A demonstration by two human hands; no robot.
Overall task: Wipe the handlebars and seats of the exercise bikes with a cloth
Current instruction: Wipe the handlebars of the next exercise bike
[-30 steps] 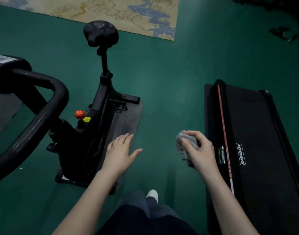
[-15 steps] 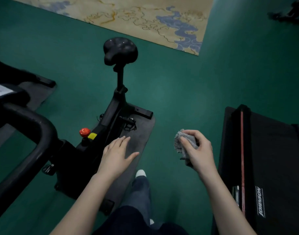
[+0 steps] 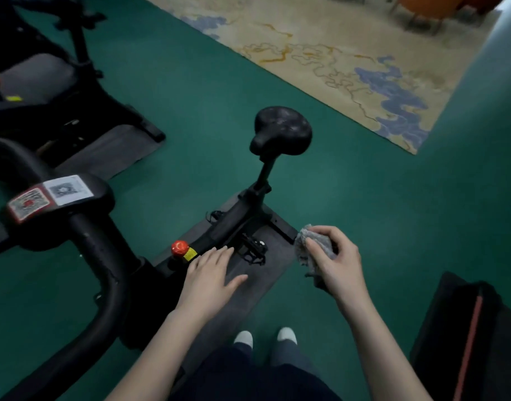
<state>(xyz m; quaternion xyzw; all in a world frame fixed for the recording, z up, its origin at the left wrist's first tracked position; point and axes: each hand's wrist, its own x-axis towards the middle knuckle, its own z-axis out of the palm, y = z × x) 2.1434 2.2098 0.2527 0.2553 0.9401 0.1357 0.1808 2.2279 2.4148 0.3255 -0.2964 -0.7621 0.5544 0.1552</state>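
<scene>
A black exercise bike stands before me on a dark mat (image 3: 257,282). Its black seat (image 3: 281,131) rises on a post at the centre, well beyond both hands. The thick black handlebar (image 3: 103,256) curves through the left foreground, with a console bearing two stickers (image 3: 50,195). My left hand (image 3: 209,274) hovers flat, fingers spread, over the frame close to a red knob (image 3: 179,248). My right hand (image 3: 334,261) is shut on a crumpled grey cloth (image 3: 309,247), held in the air right of the bike, touching nothing.
A second exercise bike (image 3: 46,91) on its own mat stands at the upper left. A black treadmill deck (image 3: 474,337) with a red stripe lies at the lower right. Green floor surrounds them; a beige patterned carpet (image 3: 335,53) lies beyond. My feet (image 3: 264,337) stand beside the mat.
The view has swung left and up: the seat sits nearer the centre, the treadmill has slid off right, a second bike has appeared. Both hands keep their poses.
</scene>
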